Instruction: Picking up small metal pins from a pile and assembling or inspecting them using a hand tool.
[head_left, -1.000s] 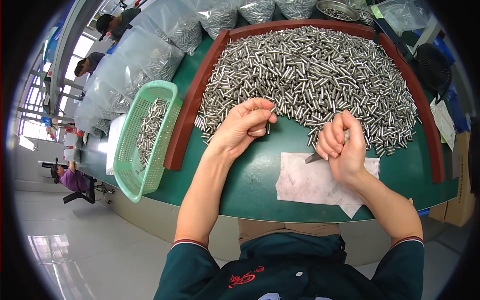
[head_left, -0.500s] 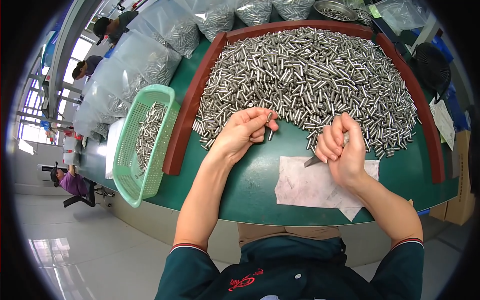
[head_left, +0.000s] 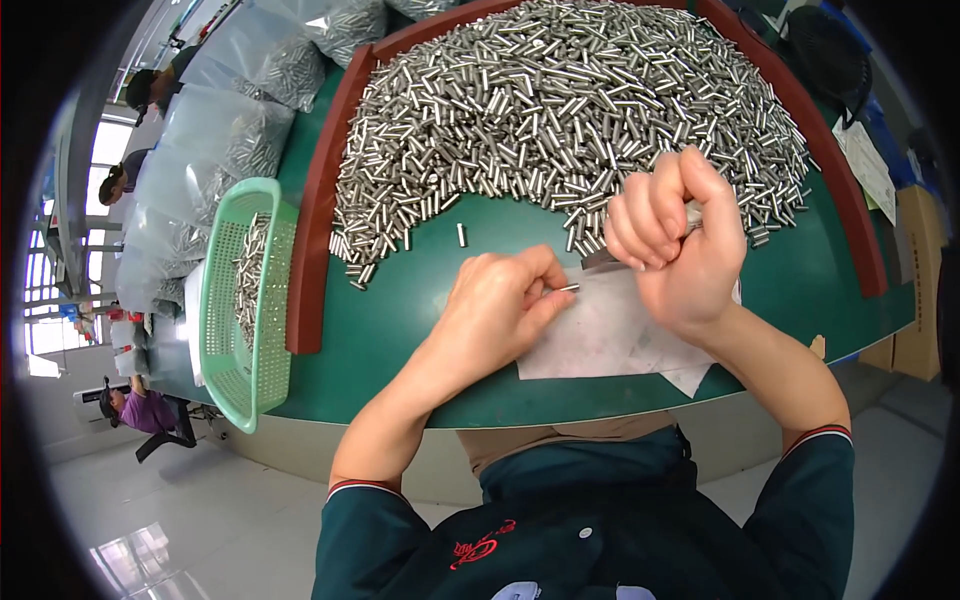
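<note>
My left hand point(head_left: 492, 308) is closed in a pinch, thumb and fingertips holding a small shiny metal pin point(head_left: 568, 288) over the left edge of a stained white sheet point(head_left: 610, 335). Above that sheet, my right hand point(head_left: 680, 240) forms a fist around a flat tool with a dark grey blade point(head_left: 600, 260); most of its handle is hidden by the fingers. A single loose pin point(head_left: 462, 235) stands apart on the green table point(head_left: 400, 330). Beyond both hands spreads a wide heap of similar metal pins point(head_left: 560, 110).
Dark red wooden rails point(head_left: 325, 220) border the heap. To the left stands a green plastic basket point(head_left: 275, 330) partly filled with pins. Clear bags of pins point(head_left: 235, 135) line the far left. A black fan point(head_left: 828, 60) is at the right; several people sit farther off.
My left hand has moved from the heap's edge nearer to me and to the sheet, pin in its pinch. The right fist has risen slightly. The whole view has shifted.
</note>
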